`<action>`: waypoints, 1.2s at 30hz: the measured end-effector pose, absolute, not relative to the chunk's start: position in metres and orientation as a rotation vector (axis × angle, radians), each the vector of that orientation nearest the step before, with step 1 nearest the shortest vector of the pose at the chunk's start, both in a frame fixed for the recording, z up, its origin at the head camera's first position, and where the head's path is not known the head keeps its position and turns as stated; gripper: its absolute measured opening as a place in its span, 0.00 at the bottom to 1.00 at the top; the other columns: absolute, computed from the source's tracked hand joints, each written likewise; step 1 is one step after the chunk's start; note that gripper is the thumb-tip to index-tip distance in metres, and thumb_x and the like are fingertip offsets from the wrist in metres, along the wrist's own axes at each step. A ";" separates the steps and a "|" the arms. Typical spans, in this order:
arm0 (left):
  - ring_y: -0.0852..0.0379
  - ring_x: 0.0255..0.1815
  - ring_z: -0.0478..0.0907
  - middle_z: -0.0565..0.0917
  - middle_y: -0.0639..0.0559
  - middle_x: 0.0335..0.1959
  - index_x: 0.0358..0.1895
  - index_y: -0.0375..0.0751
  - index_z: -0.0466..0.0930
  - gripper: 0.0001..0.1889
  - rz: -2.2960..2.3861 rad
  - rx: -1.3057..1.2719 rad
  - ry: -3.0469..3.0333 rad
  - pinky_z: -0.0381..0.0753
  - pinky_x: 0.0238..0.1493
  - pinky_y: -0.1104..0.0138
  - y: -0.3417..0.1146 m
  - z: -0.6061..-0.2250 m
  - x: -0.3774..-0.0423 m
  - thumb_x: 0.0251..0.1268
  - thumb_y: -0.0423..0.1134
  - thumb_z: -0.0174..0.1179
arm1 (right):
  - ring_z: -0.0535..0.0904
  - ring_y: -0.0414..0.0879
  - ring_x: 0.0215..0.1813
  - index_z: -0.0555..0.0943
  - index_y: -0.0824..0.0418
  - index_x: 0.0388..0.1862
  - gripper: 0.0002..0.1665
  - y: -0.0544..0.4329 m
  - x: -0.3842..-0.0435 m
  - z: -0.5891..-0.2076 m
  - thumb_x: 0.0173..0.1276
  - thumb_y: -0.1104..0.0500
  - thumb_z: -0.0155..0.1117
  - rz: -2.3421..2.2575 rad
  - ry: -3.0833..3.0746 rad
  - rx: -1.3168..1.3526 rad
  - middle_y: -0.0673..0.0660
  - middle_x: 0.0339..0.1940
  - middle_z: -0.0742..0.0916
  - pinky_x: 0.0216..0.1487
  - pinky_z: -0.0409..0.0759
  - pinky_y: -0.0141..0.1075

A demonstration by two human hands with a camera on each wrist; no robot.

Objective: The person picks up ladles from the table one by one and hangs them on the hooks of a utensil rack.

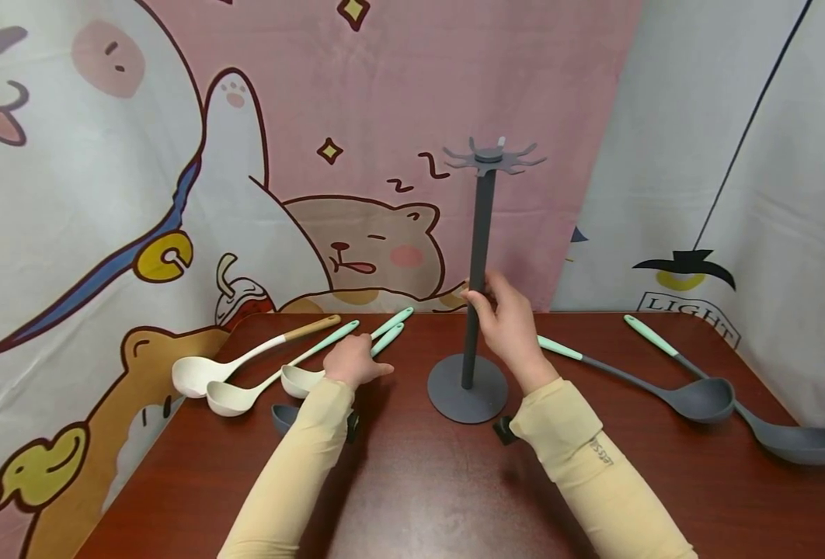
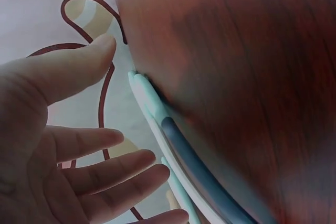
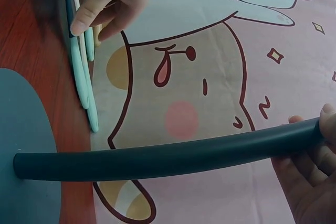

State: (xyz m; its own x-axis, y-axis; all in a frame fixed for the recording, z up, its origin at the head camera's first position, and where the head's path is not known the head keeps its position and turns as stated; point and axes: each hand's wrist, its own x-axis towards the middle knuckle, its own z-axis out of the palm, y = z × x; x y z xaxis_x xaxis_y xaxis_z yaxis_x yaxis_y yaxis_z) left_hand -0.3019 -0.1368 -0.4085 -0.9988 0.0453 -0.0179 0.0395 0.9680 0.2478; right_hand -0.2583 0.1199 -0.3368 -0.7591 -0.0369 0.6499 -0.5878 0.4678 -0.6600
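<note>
A dark grey utensil stand (image 1: 480, 233) stands upright on its round base, topped by a ring of curved hooks. My right hand (image 1: 512, 330) grips its pole, thumb and fingers around it; the right wrist view shows the pole (image 3: 157, 158) reaching into that hand. Over the ladles on the left hovers my left hand (image 1: 353, 362), its fingers apart and nothing held in the left wrist view. Beneath or beside it lie a white ladle (image 1: 299, 381) and a dark grey ladle (image 1: 284, 418), partly hidden by the hand and sleeve. Their mint handles (image 2: 149, 98) show beyond the fingers.
Farther left lie a white ladle with a wooden-tipped handle (image 1: 199, 376) and a cream ladle with a mint handle (image 1: 229, 399). Two dark grey ladles (image 1: 699, 400) with mint handles lie on the right, overlapping. A cartoon-printed curtain (image 1: 524, 62) hangs behind the brown table (image 1: 426, 497).
</note>
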 end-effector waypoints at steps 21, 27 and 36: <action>0.43 0.41 0.83 0.85 0.42 0.43 0.42 0.42 0.84 0.19 0.264 -0.048 3.081 0.81 0.34 0.50 -0.131 -0.415 -0.306 0.54 0.51 0.74 | 0.84 0.52 0.40 0.77 0.65 0.51 0.12 0.119 -0.258 -0.337 0.75 0.59 0.60 1.255 -2.179 0.518 0.59 0.40 0.87 0.42 0.82 0.48; 0.45 0.38 0.82 0.85 0.43 0.40 0.40 0.42 0.84 0.16 0.252 -0.066 3.061 0.81 0.33 0.51 -0.133 -0.419 -0.308 0.56 0.50 0.73 | 0.84 0.52 0.40 0.77 0.66 0.51 0.12 0.119 -0.259 -0.338 0.74 0.60 0.60 1.241 -2.169 0.521 0.59 0.40 0.87 0.41 0.82 0.48; 0.45 0.36 0.82 0.84 0.44 0.39 0.40 0.42 0.84 0.14 0.246 -0.078 3.049 0.81 0.31 0.51 -0.135 -0.424 -0.313 0.58 0.48 0.71 | 0.83 0.51 0.39 0.78 0.63 0.49 0.10 0.117 -0.257 -0.337 0.73 0.60 0.61 1.217 -2.173 0.547 0.58 0.38 0.86 0.42 0.81 0.46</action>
State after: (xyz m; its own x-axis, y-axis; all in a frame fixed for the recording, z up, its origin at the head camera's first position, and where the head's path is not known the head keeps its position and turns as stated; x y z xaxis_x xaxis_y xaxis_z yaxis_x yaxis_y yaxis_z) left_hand -0.3127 -0.1350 -0.4245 -0.9953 -0.0441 -0.0857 -0.0573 0.9858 0.1578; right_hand -0.2571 0.1175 -0.3366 -0.7457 -0.0680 0.6628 -0.6006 0.4992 -0.6246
